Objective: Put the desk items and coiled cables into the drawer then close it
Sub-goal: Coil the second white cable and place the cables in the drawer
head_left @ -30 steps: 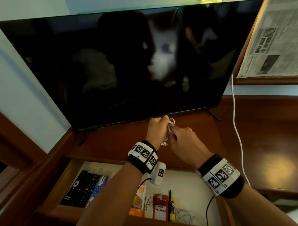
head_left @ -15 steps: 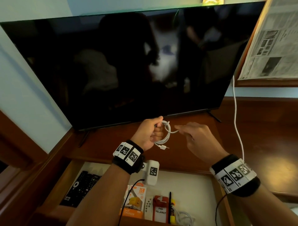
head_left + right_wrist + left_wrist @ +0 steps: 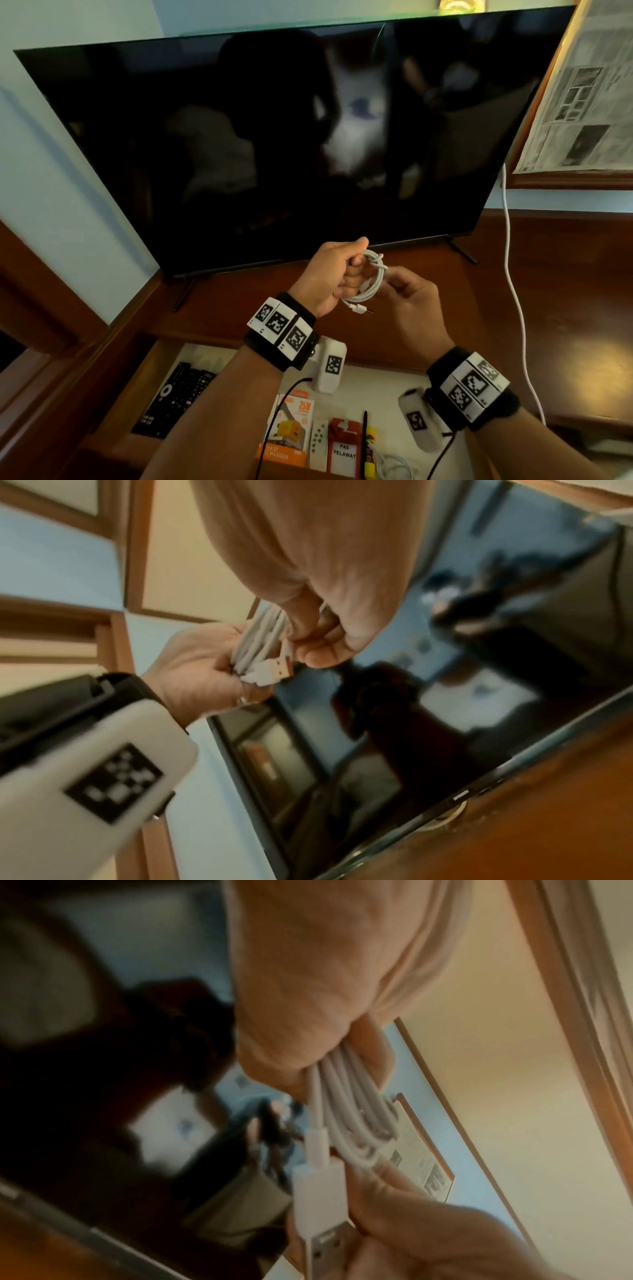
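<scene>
Both hands hold the white cable [image 3: 368, 281]: left hand [image 3: 329, 274] grips the light, springy coil, right hand [image 3: 416, 298] pinches the loops — best grasped across all strands.

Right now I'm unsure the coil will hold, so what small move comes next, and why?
Probably lower the coil into the open drawer. The left hand grips its loops, the right hand pinches them near the plug, and the drawer sits just below.
</scene>
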`<state>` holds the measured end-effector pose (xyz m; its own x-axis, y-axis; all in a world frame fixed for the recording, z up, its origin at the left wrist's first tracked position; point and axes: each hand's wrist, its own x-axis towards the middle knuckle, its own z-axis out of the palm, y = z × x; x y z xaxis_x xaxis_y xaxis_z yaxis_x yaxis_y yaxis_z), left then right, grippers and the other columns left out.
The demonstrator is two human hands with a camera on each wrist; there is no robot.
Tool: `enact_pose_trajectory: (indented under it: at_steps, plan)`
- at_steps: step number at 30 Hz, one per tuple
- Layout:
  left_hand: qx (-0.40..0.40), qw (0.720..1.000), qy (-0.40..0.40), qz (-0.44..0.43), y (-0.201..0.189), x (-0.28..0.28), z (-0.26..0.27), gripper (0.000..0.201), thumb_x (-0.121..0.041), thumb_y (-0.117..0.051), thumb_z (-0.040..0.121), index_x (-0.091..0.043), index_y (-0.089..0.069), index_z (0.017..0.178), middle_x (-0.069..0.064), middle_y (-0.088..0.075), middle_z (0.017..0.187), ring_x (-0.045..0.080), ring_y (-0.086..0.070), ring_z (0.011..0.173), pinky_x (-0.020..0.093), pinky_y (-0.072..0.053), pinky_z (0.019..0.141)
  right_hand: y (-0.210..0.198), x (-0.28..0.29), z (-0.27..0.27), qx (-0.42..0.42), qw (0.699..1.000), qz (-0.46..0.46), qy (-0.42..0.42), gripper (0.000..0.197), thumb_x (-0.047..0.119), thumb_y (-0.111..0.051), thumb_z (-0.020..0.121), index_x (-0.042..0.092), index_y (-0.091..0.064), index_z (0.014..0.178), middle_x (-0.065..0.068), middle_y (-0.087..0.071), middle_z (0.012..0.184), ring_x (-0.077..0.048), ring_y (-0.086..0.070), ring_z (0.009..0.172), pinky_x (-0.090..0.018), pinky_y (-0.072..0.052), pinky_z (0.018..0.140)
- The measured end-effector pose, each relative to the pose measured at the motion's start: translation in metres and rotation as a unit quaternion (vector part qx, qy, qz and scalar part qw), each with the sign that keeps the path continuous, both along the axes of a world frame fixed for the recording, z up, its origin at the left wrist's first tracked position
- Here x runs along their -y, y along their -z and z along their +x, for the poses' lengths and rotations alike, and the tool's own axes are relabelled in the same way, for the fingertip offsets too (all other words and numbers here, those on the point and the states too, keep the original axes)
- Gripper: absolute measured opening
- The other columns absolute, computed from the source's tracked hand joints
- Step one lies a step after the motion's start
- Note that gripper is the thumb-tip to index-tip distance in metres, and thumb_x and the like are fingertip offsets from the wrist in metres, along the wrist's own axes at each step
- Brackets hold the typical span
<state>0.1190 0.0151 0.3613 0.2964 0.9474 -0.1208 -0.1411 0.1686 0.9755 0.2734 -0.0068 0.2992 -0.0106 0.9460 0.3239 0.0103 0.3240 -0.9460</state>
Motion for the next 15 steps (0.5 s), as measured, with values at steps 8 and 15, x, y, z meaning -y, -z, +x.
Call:
enact_pose_trajectory:
  at_steps: [8,15]
  plan:
    - [-0.074,0.991,-0.078,0.084,0.003,-0.005,0.008,0.046,-0.032,-0.049,0.109,-0.014,-0.043,0.067,-0.002,-0.028,0.049,0.011,-0.024,0.036,0.021,-0.024,0.034,-0.017,0.014,0.003,-0.301,0.937,-0.153,-0.089,0.046,-0.002,-0.062,0.088,0.006,-0.052,0.132,-0.030,-0.070,0.116,-0.044,-0.068,0.111,-0.051,-0.055,0.100]
    - [0.027,0.996,-0.051,0.071,0.013,-0.011,0.016,0.040,-0.028,-0.062,0.103,-0.005,-0.060,0.070,0.002,-0.032,0.049,0.011,-0.038,0.039,0.026,-0.043,0.044,-0.018,0.010,-0.003,-0.348,0.928,-0.129,-0.022,0.035,-0.011,-0.055,0.093,0.019,-0.040,0.103,-0.024,-0.071,0.092,-0.038,-0.068,0.082,-0.053,-0.051,0.093]
